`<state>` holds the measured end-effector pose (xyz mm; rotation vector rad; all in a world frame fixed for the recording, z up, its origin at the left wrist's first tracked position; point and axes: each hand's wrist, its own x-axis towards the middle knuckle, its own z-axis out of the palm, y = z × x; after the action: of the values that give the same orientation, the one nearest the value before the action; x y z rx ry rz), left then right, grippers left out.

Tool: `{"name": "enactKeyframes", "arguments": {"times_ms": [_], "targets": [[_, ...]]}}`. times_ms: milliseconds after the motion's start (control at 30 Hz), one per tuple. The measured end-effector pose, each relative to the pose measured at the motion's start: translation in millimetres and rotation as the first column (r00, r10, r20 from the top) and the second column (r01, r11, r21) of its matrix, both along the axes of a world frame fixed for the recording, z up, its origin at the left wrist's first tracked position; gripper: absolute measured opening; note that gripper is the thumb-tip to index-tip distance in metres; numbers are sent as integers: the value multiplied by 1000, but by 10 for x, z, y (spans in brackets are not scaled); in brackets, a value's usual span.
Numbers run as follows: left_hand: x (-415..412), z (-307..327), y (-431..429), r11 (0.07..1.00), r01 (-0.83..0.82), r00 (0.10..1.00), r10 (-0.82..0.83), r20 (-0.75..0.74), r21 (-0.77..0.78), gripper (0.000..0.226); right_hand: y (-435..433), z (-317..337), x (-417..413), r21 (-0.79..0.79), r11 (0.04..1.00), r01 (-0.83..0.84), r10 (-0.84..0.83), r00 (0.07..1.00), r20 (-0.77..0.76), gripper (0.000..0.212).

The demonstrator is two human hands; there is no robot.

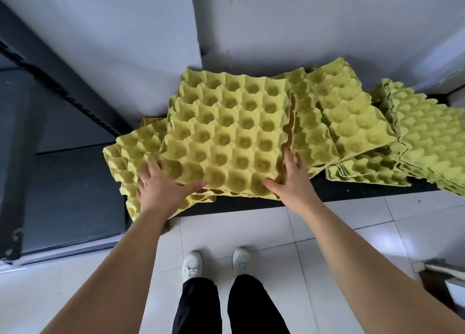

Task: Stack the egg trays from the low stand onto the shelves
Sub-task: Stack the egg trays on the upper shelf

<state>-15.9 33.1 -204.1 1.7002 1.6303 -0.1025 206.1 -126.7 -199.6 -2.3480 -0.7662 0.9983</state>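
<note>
Several yellow-green pulp egg trays lie in loose, skewed piles on a low black stand (327, 190). The top tray stack (226, 132) sits in the middle. My left hand (161, 187) grips its near-left corner, thumb on top along the front edge and fingers at the left side. My right hand (289, 177) grips its near-right corner, thumb on the front rim and fingers up along the right edge. More trays (130, 157) stick out beneath on the left, and other piles (352, 117) (427, 137) spread to the right.
A dark metal shelf unit (57, 87) with a perforated upright stands at the left, its dark shelf board (70, 195) beside the trays. Grey-white walls rise behind. My feet (216, 263) stand on white floor tiles. A dark object (442, 280) sits at the lower right.
</note>
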Motion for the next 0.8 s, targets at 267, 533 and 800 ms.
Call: {"name": "enactKeyframes", "arguments": {"times_ms": [267,533,800], "targets": [[42,43,23,992,-97,978,111,179,-85,130,-57,23,34,148,963,224,-197,964,-178,84],[21,156,-5,986,-132,937,157,311,-101,135,-91,102,74,148,957,249,-222,958,-181,68],[93,464,-87,981,-133,898,180,402,-142,99,-147,409,168,261,913,314,-280,947,-161,50]]}}
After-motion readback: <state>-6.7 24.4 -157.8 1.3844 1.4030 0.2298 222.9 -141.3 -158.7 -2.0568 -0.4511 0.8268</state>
